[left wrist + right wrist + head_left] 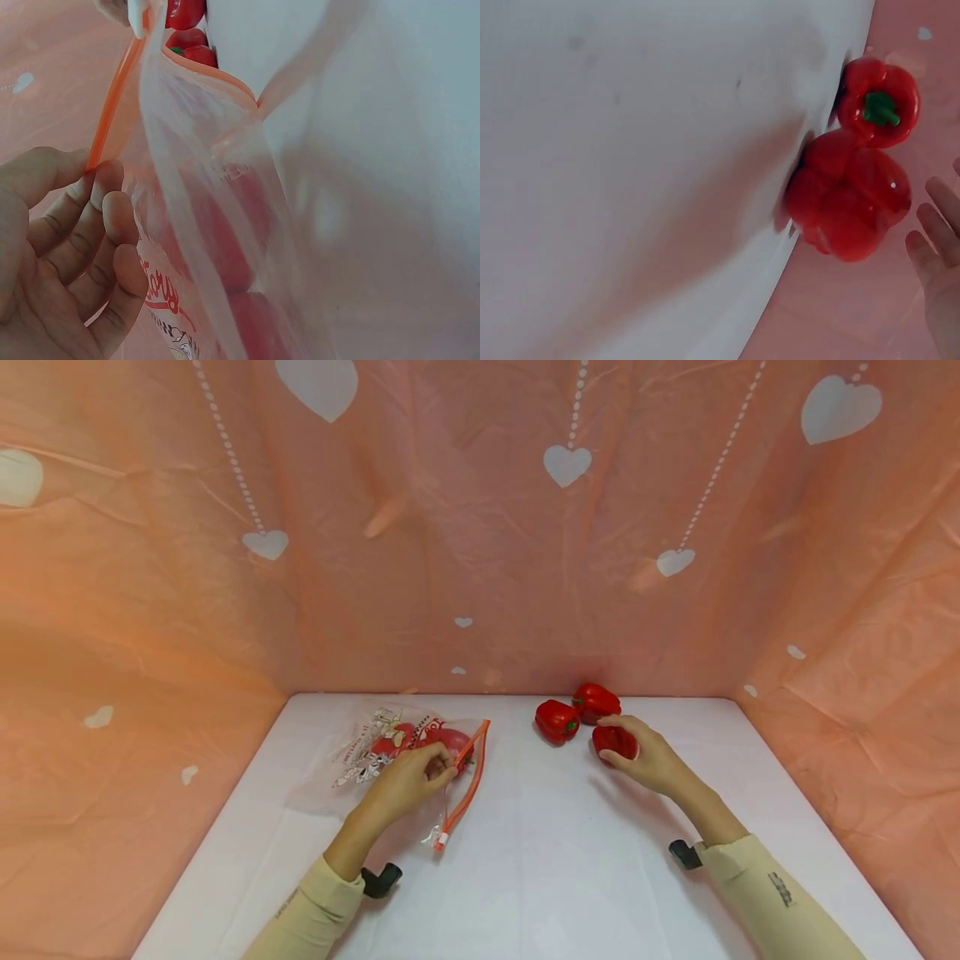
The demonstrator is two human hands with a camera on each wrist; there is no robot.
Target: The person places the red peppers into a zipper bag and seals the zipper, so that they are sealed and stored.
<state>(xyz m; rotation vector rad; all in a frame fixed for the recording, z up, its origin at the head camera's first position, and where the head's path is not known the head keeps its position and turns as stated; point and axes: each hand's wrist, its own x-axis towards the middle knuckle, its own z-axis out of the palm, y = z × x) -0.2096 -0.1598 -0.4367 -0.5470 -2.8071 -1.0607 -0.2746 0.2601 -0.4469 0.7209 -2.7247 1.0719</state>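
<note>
My left hand pinches the orange zip edge of a clear printed zip bag between thumb and forefinger, and the bag's mouth gapes. Red bell peppers lie inside the bag, partly veiled by the plastic. My right hand is at a red bell pepper, thumb and fingers spread about it. In the right wrist view, the visible fingers stand apart from the nearest pepper; the thumb is out of that view. Behind lie two more red bell peppers.
A white slider sits at the near end of the bag's orange zip. The white table ends at a pinkish-orange curtain with white hearts, which hangs at the back and both sides.
</note>
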